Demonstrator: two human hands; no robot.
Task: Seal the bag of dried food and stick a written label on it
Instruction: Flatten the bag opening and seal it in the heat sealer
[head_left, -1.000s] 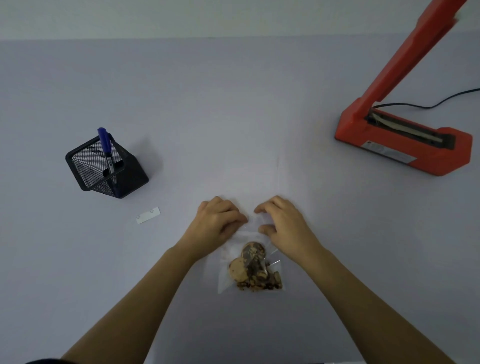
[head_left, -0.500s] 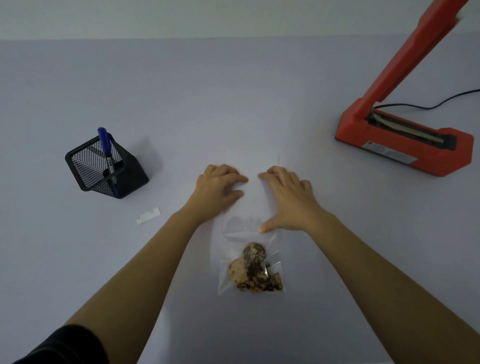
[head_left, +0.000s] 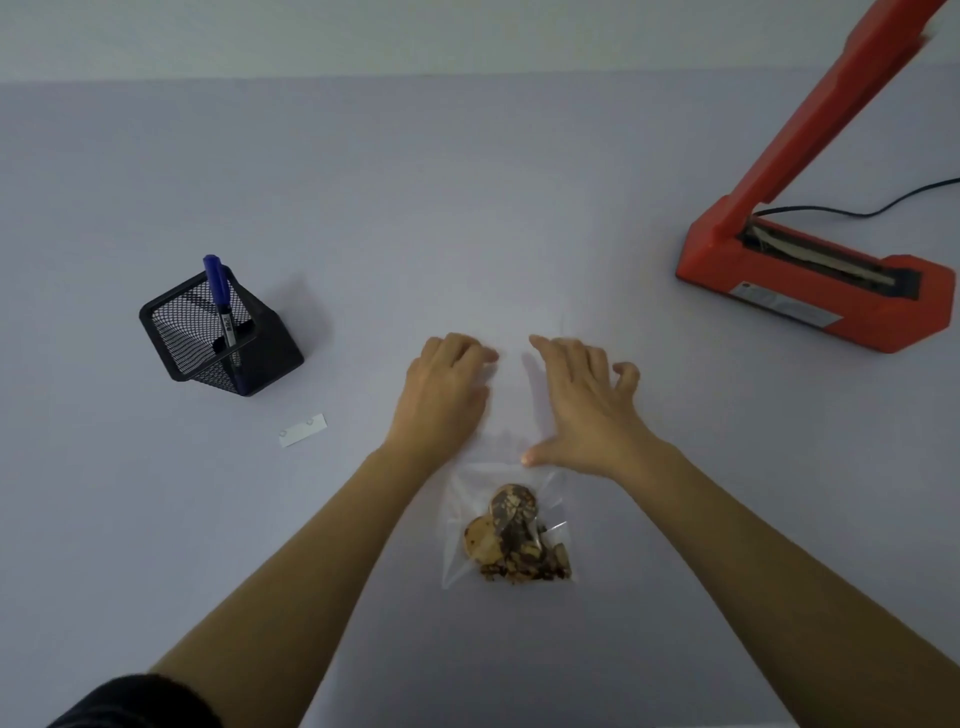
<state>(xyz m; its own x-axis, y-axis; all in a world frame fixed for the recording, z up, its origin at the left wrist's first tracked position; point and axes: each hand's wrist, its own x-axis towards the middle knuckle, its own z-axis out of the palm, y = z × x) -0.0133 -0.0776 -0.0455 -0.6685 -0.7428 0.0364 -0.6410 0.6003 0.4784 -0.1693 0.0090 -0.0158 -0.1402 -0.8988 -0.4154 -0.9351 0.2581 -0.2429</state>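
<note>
Near the front middle of the bench (head_left: 467, 208), a clear bag (head_left: 462, 499) lies flat, its dried food (head_left: 514, 540) gathered at the near end. Left hand (head_left: 441, 395) and right hand (head_left: 582, 410) rest palm-down on the bag's far, empty portion, fingers extended and spread, gripping nothing; they cover its side edges there, and the bag's mouth is too faint to make out. To the left: a small white label (head_left: 303, 430) and, beyond it, a black mesh pen holder (head_left: 223, 332) containing a blue pen (head_left: 218, 291). To the far right: an orange heat sealer (head_left: 815, 291), arm raised, with a black cord (head_left: 857, 210) behind.
</note>
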